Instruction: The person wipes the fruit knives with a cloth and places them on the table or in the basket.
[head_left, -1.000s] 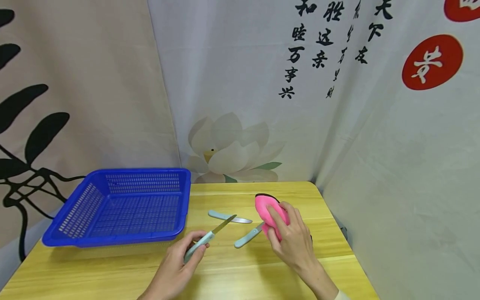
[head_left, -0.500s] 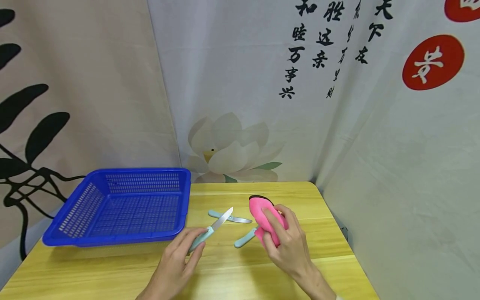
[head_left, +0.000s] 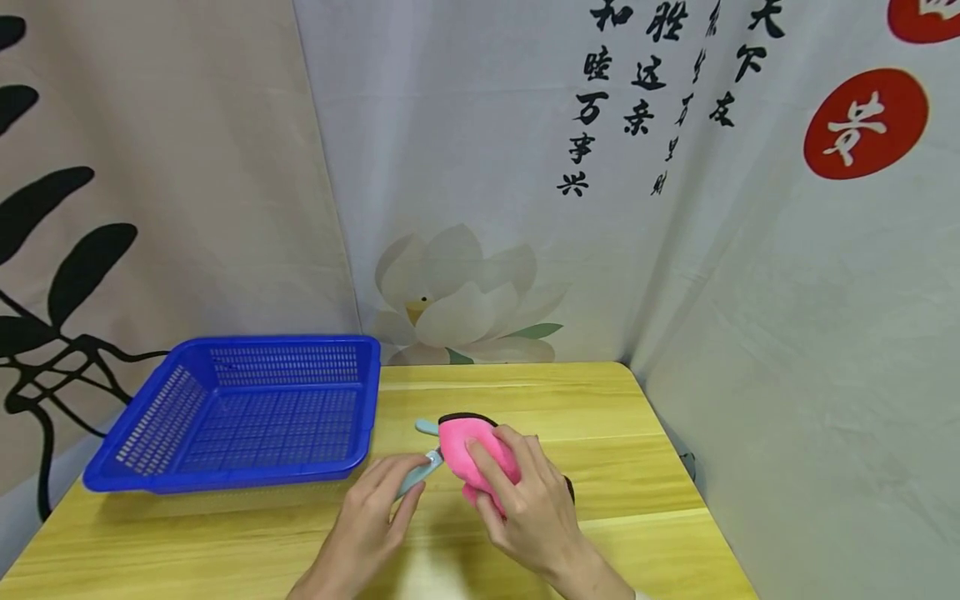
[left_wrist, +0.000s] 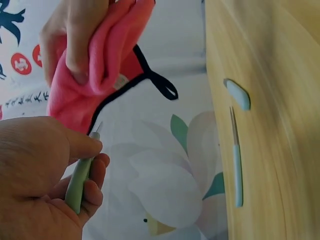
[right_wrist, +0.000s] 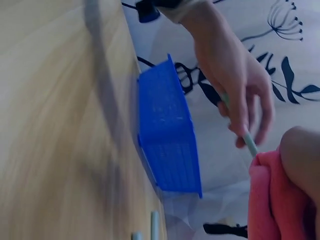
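My left hand [head_left: 367, 517] grips a paring knife [head_left: 420, 475] by its pale green handle. Most of the blade is covered by a pink cloth [head_left: 472, 450] with black edging, which my right hand [head_left: 528, 508] holds bunched in its fingers. A short bit of bare blade shows beside the cloth [left_wrist: 100, 70] in the left wrist view; whether the cloth wraps the blade cannot be told. Beneath the hands, two more knives of the same kind lie on the table: one knife [left_wrist: 237, 175] shows its blade, the other [left_wrist: 237, 94] mainly its handle end.
A blue plastic basket [head_left: 225, 479] with slotted walls stands on the left of the wooden table [head_left: 600, 400]. Behind the table hangs a printed curtain [head_left: 480, 167]. The cloth's black hanging loop [left_wrist: 165, 89] dangles loose.
My right hand has brought the pink cloth left and onto the knife, covering the blade. My left hand turned the knife, then shifted slightly right. The knives on the table are now mostly hidden in the head view.
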